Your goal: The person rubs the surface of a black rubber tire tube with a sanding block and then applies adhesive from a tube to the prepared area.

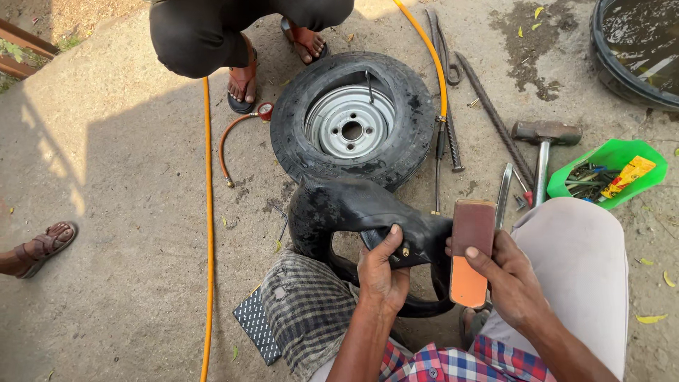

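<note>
A black rubber tyre on a silver steel rim (352, 120) lies flat on the concrete ground (120, 212). A long orange hose (209, 233) runs along its left, and a short orange hose with a round red gauge (264, 110) curls beside it. To its right lie dark twisted iron bars (495, 120), a steel sledgehammer (544, 141) and a green plastic tray of small tools (608, 173). A dark tub of water (636, 49) sits at the top right corner.
</note>
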